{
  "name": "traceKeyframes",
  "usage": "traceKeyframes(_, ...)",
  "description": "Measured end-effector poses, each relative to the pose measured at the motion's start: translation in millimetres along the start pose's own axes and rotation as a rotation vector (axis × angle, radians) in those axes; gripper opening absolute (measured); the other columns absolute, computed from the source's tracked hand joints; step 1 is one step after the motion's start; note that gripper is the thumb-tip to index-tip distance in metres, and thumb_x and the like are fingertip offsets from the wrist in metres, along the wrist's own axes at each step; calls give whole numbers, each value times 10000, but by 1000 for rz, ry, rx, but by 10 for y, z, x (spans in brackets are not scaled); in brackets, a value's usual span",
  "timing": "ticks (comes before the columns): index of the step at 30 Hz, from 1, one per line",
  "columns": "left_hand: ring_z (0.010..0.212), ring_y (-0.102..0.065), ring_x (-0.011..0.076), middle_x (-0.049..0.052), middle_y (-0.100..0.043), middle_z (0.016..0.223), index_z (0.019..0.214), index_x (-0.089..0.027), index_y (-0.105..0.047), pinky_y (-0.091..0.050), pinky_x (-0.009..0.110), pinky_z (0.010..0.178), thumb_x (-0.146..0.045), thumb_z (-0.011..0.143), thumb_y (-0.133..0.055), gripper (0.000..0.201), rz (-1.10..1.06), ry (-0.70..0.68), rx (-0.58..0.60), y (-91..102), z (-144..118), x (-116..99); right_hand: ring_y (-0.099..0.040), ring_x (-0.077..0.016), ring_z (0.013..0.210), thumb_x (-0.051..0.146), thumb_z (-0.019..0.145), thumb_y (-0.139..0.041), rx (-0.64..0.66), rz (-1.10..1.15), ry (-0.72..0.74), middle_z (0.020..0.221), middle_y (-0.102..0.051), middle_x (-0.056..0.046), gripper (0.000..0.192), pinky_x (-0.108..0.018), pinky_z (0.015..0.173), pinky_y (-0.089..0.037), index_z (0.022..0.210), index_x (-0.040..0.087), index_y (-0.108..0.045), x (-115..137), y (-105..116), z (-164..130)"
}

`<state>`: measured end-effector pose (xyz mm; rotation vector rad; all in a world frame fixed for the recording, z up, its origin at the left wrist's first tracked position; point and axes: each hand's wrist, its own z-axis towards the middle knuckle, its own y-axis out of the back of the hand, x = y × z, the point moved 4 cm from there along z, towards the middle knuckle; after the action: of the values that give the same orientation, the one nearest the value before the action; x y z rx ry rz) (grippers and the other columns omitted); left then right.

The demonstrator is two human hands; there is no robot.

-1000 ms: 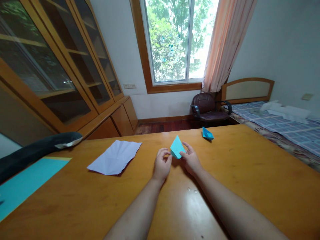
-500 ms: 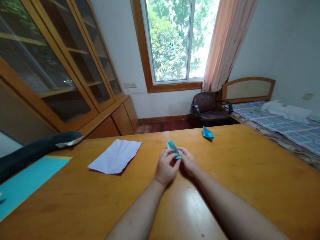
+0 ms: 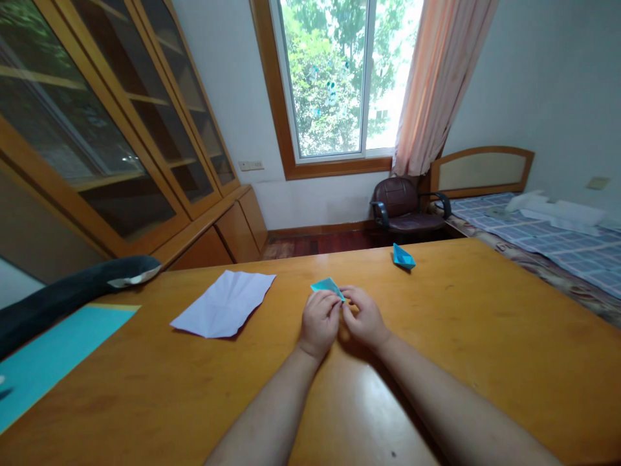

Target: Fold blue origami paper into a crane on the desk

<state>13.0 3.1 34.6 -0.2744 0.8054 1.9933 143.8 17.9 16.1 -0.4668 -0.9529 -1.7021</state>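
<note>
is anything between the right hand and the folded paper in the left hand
Nothing visible stands between them: the right hand has its fingertips at the right-hand corner of the folded paper. The left hand covers part of its near side.

Both hands (image 3: 321, 323) hold folded turquoise paper (image 3: 326, 285) over a wooden table (image 3: 485, 323).

Over here on the brown wooden table (image 3: 485, 343), the creased white paper sheet (image 3: 223, 304) lies left of the folded turquoise paper (image 3: 326, 285); the small blue paper boat (image 3: 402, 257) sits farther back, to the right.
</note>
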Motion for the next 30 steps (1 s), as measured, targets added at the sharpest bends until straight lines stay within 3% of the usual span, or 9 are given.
traceKeyframes(5,848,-593,170,42,-671,872,858,-199,-641,-476,313,817,-162,871,-529,119,20,9,6,11,0,7,-617,-219,976,96,757,-519,-34,-84,98,1038,-682,-85,332,-379,878,-505,1034,221,-654,53,12,-3)
traceKeyframes(17,845,-597,172,51,-666,878,907,-207,-664,-488,319,808,-195,884,-529,138,9,-10,6,20,3,-32,-616,-202,817,146,839,-498,-55,-214,175,848,-681,-73,202,-338,768,-511,902,223,-674,125,71,30)
traceKeyframes(30,860,-567,173,50,-624,871,931,-221,-712,-492,329,809,-198,870,-563,162,97,-85,-72,56,26,-58,-569,-180,731,145,823,-512,-115,-337,179,733,-616,-52,147,-287,690,-468,729,218,-598,169,97,25)
